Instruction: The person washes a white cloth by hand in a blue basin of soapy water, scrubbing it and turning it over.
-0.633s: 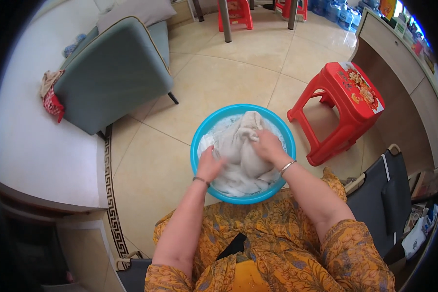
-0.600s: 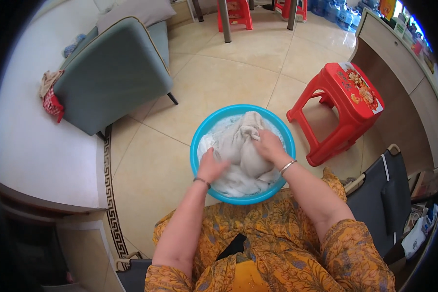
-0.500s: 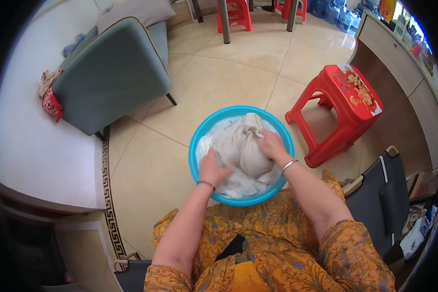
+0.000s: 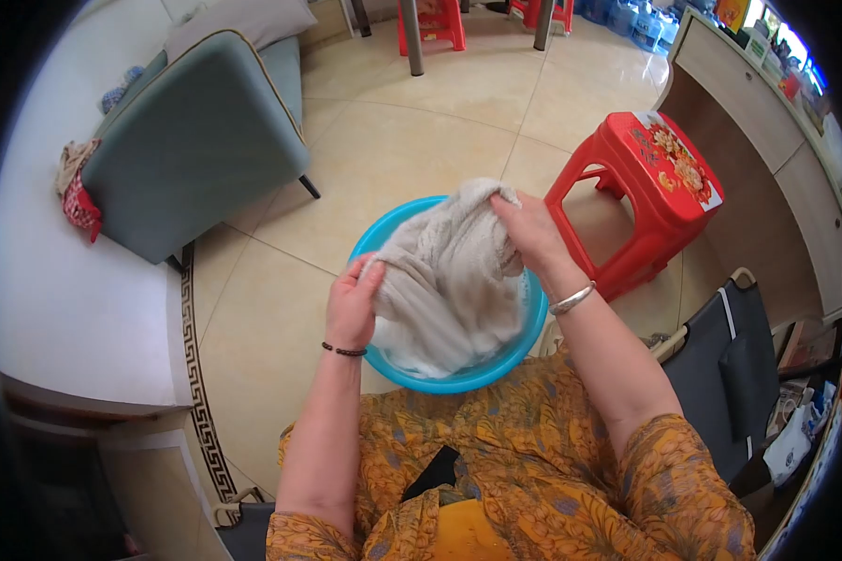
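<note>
Washing step, mid-lift — left hand (image 4: pixel 353 304) and right hand (image 4: pixel 526 227) both clenched on the wet towel (image 4: pixel 444 271), raised between them above the blue basin (image 4: pixel 458 379). Next, probably: firm twisting to wring — over the basin.

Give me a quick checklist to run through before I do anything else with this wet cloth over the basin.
1. Left hand grips the grey cloth at its left edge: ok.
2. Right hand grips the cloth's top right corner: ok.
3. Cloth hangs over the blue basin, so drips should fall inside: ok.
4. Basin sits flat on the tiled floor: ok.
5. Red stool stands close beside the basin, within splash range: not ok.
6. Water level in the basin: cannot tell, the cloth hides it.
</note>
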`<state>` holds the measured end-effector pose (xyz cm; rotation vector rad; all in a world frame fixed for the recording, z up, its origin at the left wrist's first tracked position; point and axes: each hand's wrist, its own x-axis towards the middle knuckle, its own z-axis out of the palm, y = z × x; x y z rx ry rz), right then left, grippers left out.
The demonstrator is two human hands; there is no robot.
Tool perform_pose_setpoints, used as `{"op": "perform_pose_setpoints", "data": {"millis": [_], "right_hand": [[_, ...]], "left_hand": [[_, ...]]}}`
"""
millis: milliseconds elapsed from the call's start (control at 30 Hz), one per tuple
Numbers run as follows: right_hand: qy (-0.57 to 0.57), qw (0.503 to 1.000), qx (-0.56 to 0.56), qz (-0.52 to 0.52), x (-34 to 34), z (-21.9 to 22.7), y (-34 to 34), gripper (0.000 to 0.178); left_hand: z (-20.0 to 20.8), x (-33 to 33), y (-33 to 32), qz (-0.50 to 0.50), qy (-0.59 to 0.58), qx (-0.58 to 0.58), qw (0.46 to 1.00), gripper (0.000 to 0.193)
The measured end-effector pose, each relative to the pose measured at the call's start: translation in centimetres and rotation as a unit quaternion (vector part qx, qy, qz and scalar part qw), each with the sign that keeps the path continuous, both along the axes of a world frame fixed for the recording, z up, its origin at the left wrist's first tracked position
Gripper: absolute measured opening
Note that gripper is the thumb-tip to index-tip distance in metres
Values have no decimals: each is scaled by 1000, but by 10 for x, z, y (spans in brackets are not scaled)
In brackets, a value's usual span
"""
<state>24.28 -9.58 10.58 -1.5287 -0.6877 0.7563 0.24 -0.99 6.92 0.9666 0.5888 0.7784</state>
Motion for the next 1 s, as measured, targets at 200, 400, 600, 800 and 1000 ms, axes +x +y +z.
{"op": "perform_pose_setpoints", "data": {"millis": [200,400,600,800,1000], "right_hand": [[96,979,181,-5,-25,64,-9,22],[105,967,229,26,-17,60,-11,20],[-132,963,22,236,-22,23,-17,28],[-490,805,-92,321,-76,-5,-40,63],[-528,783,-230,236,-87,-38,-27,84]], "left_hand": [[41,-22,13,67,-138,34,988,22],[31,-16,9,35,-150,21,988,25],[0,-27,19,-18,89,66,994,25],[0,-13,-3,-103,280,357,885,25],[-29,7,1,6,328,363,872,39]]}}
